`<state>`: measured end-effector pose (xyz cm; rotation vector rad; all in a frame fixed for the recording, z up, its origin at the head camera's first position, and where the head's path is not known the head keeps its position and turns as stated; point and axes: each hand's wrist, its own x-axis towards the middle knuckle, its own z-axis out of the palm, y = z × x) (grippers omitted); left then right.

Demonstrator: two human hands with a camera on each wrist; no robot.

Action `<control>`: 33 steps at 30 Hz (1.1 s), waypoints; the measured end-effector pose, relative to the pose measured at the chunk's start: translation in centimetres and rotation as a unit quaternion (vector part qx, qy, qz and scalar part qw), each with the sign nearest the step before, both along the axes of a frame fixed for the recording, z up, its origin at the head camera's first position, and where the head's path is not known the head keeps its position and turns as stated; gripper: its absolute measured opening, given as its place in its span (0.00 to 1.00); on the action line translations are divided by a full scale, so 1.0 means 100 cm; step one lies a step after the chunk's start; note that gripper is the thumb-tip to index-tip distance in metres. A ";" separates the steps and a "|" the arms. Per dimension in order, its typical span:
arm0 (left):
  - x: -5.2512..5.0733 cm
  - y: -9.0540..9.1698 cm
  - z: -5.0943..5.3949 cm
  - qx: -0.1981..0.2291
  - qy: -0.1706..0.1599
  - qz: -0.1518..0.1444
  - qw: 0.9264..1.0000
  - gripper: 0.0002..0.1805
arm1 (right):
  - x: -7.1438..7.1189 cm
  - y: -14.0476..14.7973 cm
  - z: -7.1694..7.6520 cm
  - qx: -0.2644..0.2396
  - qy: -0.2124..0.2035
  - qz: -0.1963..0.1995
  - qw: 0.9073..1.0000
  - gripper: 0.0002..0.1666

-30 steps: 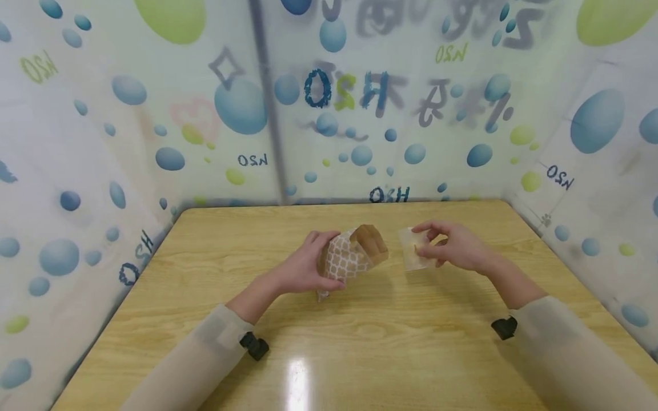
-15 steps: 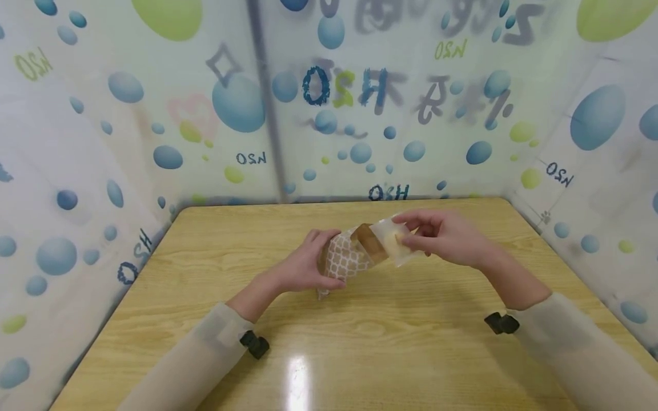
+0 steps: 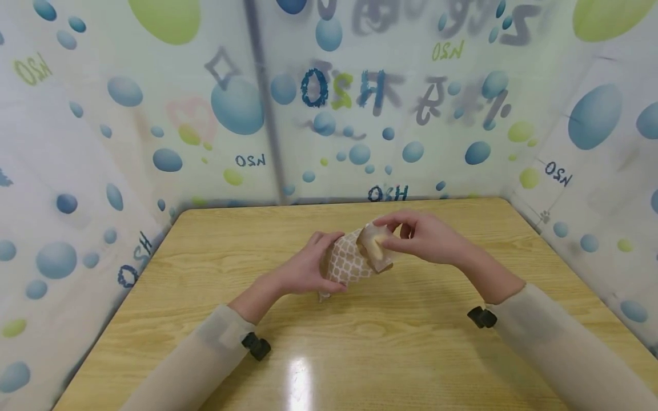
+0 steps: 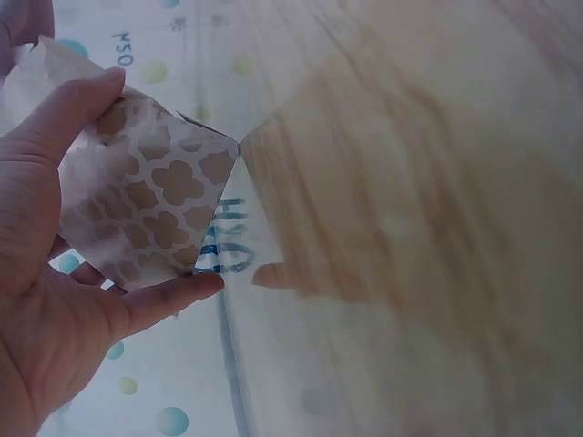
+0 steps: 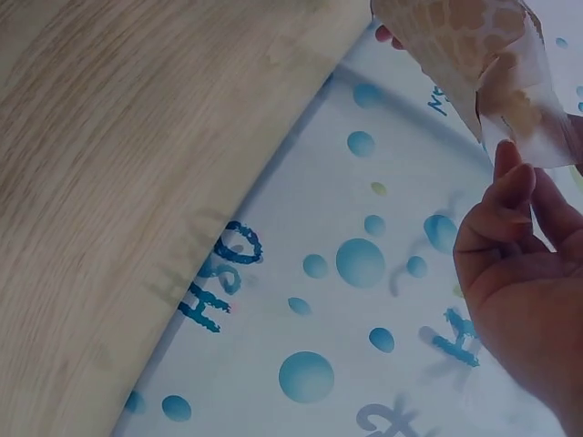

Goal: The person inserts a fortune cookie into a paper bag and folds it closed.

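Just right of centre in the head view, the thumb and forefinger of the right hand [image 3: 426, 238] pinch a packet [image 3: 379, 246], see-through and slightly shiny, with a pale yellow patch showing in it. It sits at the open mouth of a bag [image 3: 347, 261]; how far inside it reaches, I cannot tell. The left hand [image 3: 305, 269] grips that bag near the middle of the frame, thumb along the lower edge, fingers over the top. The bag is brown with a white lattice print, tilted, its mouth toward the right; at upper left of the left wrist view, the print leaves clover-like brown shapes. Outward from the hands, pale sleeves [image 3: 192, 351] run to the lower corners, a black clip [image 3: 256, 346] near each cuff. Below lies a wood-grain table [image 3: 390, 359], glare at its lower middle. Across the upper frame stretches a whitish backdrop [image 3: 288, 137] with blue and green dots and mirrored lettering.
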<state>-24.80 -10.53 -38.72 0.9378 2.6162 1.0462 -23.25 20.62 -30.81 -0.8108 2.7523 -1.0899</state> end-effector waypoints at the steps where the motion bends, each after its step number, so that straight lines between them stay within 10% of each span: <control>1: 0.000 0.000 0.000 0.001 -0.001 -0.001 1.000 0.65 | 0.000 -0.001 0.000 0.003 0.004 0.000 1.000 0.25; 16: 0.000 0.003 -0.002 0.006 0.007 0.006 1.000 0.66 | 0.002 -0.026 -0.013 0.052 0.095 0.016 0.994 0.17; 33: -0.003 -0.002 -0.003 0.047 -0.024 0.016 0.998 0.63 | 0.006 0.000 -0.012 -0.027 0.047 -0.039 0.998 0.23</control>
